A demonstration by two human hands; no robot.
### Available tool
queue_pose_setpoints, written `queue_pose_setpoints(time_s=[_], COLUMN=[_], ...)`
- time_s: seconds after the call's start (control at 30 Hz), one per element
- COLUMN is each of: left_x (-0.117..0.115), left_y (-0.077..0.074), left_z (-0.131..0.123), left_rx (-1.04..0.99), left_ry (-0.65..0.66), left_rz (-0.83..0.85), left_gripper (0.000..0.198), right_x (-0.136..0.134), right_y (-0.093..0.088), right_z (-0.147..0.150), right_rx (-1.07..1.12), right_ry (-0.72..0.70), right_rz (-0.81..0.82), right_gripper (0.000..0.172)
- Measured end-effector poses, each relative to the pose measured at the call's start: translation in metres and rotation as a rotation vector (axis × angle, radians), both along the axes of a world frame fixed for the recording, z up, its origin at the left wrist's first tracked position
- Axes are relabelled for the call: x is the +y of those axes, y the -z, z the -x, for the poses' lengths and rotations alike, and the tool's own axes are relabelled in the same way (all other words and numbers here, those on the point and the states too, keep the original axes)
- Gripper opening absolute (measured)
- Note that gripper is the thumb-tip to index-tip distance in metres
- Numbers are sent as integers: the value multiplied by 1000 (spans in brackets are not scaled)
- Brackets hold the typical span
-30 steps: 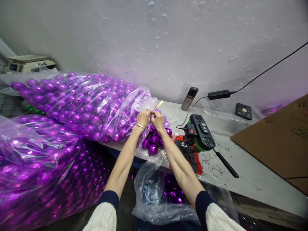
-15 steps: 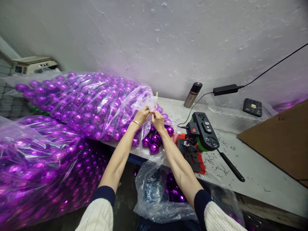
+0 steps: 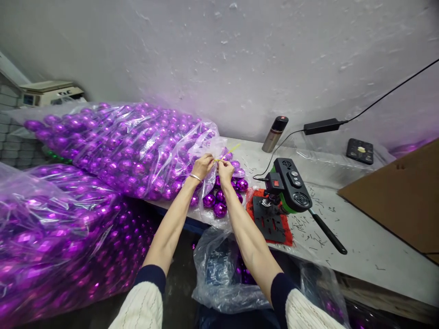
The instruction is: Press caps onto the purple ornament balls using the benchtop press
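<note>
My left hand (image 3: 203, 166), with a pale bangle at its wrist, is closed at the gathered end of a clear plastic bag (image 3: 161, 151) full of shiny purple balls. Close beside it, my right hand (image 3: 225, 172) pinches a thin yellow strip (image 3: 234, 148). The strip runs between the fingertips of both hands, and one end sticks out up and to the right. Exactly how it lies around the plastic is too small to tell. Several loose faceted purple balls (image 3: 220, 209) lie on the bench just under my hands.
A second bag of purple balls (image 3: 61, 246) fills the lower left. On the bench (image 3: 356, 237) stand a black-and-green machine with a lever (image 3: 291, 185), a tumbler (image 3: 274, 135) and a power adapter (image 3: 322, 126). A cardboard box (image 3: 398, 196) is at right; an open plastic bag (image 3: 219, 292) hangs below.
The free end of the yellow strip has swung from upright to slanting right. My right fingers have shifted slightly, while my left hand stays nearly in place.
</note>
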State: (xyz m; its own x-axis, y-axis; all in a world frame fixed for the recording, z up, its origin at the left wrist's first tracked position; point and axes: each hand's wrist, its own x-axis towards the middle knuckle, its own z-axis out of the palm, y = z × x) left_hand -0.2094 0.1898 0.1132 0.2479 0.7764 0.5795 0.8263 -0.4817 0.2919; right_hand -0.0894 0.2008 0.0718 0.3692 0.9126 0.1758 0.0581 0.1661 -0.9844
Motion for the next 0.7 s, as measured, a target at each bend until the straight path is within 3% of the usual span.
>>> queue_pose_setpoints(time_s=[0.1, 0.3, 0.53, 0.7], left_x=[-4, -4, -1, -1], left_y=[-3, -8, 2, 10], left_z=[-3, -11, -14, -21], left_rx=[22, -178, -656, -978], left_ry=[55, 0, -71, -44], left_rz=[80, 217, 244, 351], left_gripper=[18, 9, 13, 23], right_x=[-8, -21, 0, 2], right_y=[-6, -16, -15, -22], right_z=[-2, -3, 6, 0], right_rx=[-49, -76, 57, 77], right_ry=[5, -10, -22, -59], right_rz=[10, -9, 113, 77], right_gripper=[22, 9, 13, 13])
